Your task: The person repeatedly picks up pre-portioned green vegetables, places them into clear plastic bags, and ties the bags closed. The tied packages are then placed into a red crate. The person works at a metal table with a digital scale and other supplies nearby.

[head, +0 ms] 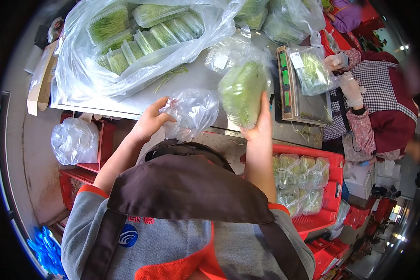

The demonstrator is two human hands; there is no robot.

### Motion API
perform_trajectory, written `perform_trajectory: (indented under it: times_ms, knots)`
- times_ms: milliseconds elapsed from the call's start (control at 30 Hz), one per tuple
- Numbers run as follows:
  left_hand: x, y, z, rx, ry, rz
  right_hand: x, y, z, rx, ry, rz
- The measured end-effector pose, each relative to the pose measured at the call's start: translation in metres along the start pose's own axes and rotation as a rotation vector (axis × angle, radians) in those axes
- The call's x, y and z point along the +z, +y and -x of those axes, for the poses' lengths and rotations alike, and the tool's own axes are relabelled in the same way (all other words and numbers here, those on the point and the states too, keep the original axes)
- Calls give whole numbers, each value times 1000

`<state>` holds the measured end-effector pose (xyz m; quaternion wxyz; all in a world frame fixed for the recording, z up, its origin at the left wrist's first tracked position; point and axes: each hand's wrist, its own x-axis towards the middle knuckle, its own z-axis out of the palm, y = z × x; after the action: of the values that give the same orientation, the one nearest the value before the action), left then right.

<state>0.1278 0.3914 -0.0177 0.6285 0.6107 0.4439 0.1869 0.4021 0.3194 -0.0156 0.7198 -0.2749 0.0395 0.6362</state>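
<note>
My right hand (pixel 258 120) grips a clear plastic bag of thin green shoots (pixel 243 92) from its lower right side, above the table's front edge. My left hand (pixel 153 120) has its thumb and fingers at the edge of a crumpled clear plastic bag (pixel 194 112) that shows no greens inside; some fingertips are hidden by the film. Beyond both hands, a large open plastic sack (pixel 101 84) holds several clear packs of green shoots (pixel 162 34). More clear film with a white label (pixel 219 62) lies behind the bag in my right hand.
A scale (pixel 285 82) with green displays stands at right. There, a co-worker's gloved hands (pixel 350 89) hold a labelled bag of greens (pixel 313 70). Below it, a red crate (pixel 330 206) contains several bagged packs. A bundle of clear plastic bags (pixel 75 140) sits at left, near a cardboard box (pixel 42 80).
</note>
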Motion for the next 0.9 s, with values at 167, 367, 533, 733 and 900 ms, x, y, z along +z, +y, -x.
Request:
perform_trajectory:
  times_ms: [167, 367, 533, 733, 900]
  knots:
    - [1, 0, -5, -50, 49, 82, -6, 10, -12, 216, -57, -238]
    - [-2, -14, -11, -114, 50, 262, -20, 12, -23, 279, -133, -385]
    - [-3, 1, -17, -151, 34, 229, 4, 14, -15, 185, -55, -287]
    - [16, 14, -50, -159, 30, 300, 27, 20, 2, 258, -135, -19]
    - [21, 19, -73, 80, -29, 498, 31, 47, 26, 427, 19, 256]
